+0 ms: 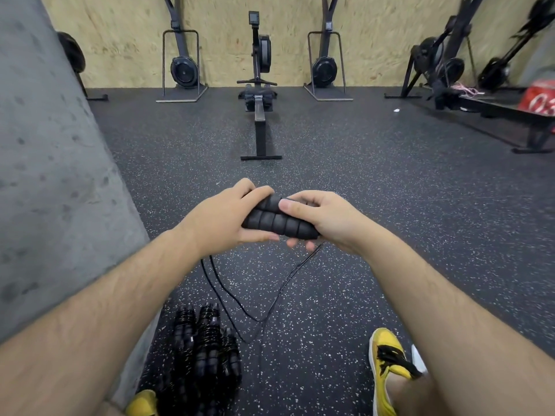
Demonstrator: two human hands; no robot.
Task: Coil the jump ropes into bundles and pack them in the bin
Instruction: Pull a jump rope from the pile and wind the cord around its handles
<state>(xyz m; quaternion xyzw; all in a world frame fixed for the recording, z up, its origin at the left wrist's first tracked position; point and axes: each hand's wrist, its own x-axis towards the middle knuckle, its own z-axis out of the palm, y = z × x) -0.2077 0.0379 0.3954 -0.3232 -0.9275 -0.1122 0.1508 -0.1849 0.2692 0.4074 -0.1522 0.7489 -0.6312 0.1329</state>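
Both hands gripped two ribbed black foam jump-rope handles (279,224), side by side.
The left hand (222,217) and right hand (326,219) curled round them; the thin black cord (271,298) hung looping beside coiled black rope bundles (207,349) on the speckled rubber floor (390,205).

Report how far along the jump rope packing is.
Done: several coiled bundles lie on the floor. In hand: left grip and right grip hold one rope's foam handles together; its cord hangs loose, uncoiled. Left: coil this rope, then pack everything; no bin is in view.
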